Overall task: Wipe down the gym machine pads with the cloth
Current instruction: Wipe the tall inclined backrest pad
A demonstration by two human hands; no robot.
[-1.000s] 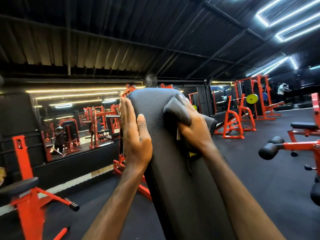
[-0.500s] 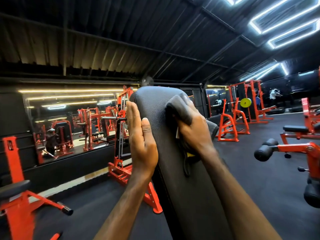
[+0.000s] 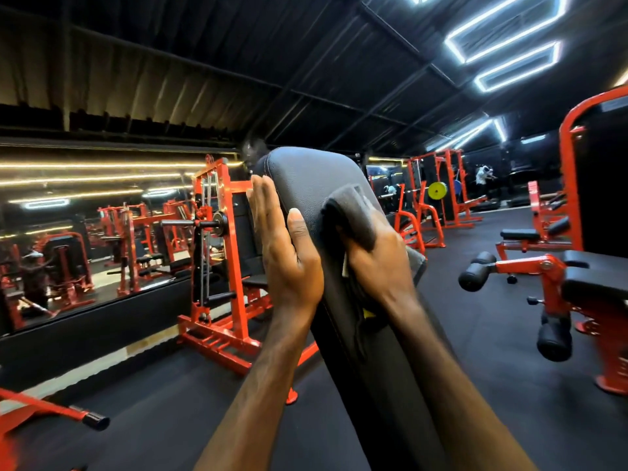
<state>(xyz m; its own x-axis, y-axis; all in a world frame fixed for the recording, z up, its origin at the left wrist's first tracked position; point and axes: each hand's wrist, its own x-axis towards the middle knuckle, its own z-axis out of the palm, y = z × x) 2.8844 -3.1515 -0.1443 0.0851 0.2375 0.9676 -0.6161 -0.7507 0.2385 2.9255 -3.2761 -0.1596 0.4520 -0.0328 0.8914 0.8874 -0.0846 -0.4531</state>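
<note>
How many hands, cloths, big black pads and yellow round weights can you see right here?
Hands: 2, the left hand flat against the pad's side and the right hand holding the cloth
Cloths: 1, the grey cloth
Big black pads being wiped: 1, the pad
Yellow weights: 1, the yellow weight plate
Total: 5

Two hands are showing: the left (image 3: 289, 263) and the right (image 3: 377, 260). One black pad (image 3: 306, 178) is rising at centre, one grey cloth (image 3: 353, 215) lying on it. One yellow plate (image 3: 437, 190) is hanging at two o'clock.
</note>
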